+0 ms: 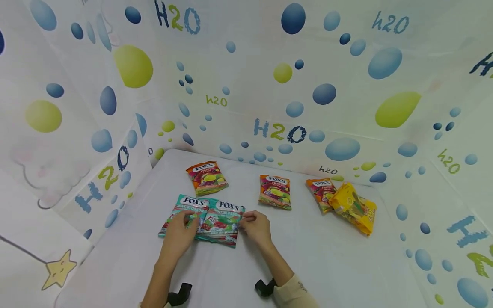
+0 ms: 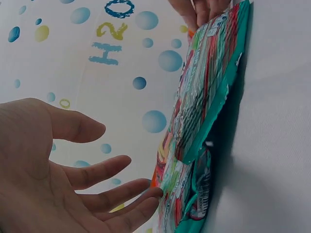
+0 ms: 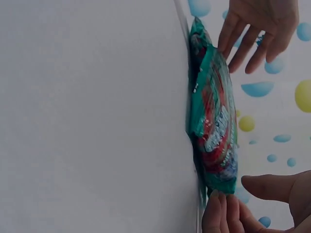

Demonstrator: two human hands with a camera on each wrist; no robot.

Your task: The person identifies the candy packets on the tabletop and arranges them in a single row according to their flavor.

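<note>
Two green Fox's Mint Blossom candy bags lie side by side on the white table, the left bag (image 1: 194, 202) meeting the right bag (image 1: 223, 220), which overlaps its edge. My left hand (image 1: 179, 233) is over the left bag, its thumb spread from relaxed fingers; in the left wrist view the fingertips (image 2: 154, 192) reach the bag's surface. At the outer end of the right bag is my right hand (image 1: 257, 229). Its bent fingers (image 3: 221, 213) touch that end, while the thumb (image 3: 265, 187) stands apart from the wrapper.
Behind lie an orange-red Fox's Fruits bag (image 1: 207, 178) at left and a second fruit bag (image 1: 275, 192) in the middle. To the right, a third fruit bag (image 1: 321, 194) is partly covered by a yellow bag (image 1: 354, 209). Printed sheet walls (image 1: 246, 107) enclose the table.
</note>
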